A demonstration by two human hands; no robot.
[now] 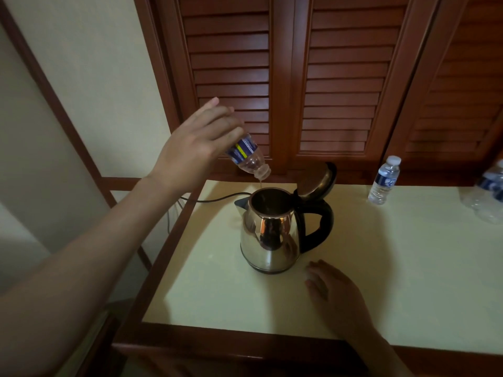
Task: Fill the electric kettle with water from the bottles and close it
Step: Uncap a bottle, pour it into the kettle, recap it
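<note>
Left hand [196,148] grips bottle [249,159] tipped over open kettle [269,235] — right hand [334,289] flat, just beside.

One wide-angle view, worn on the head, looks forward and steeply down onto the cream table [394,268], near enough that the kettle [268,235] sits large at mid-frame. The left hand [196,148], gripping a tilted bottle [249,156], enters from the lower left and the right hand [334,292] from the bottom edge, while louvred doors [340,77] fill the top.
</note>
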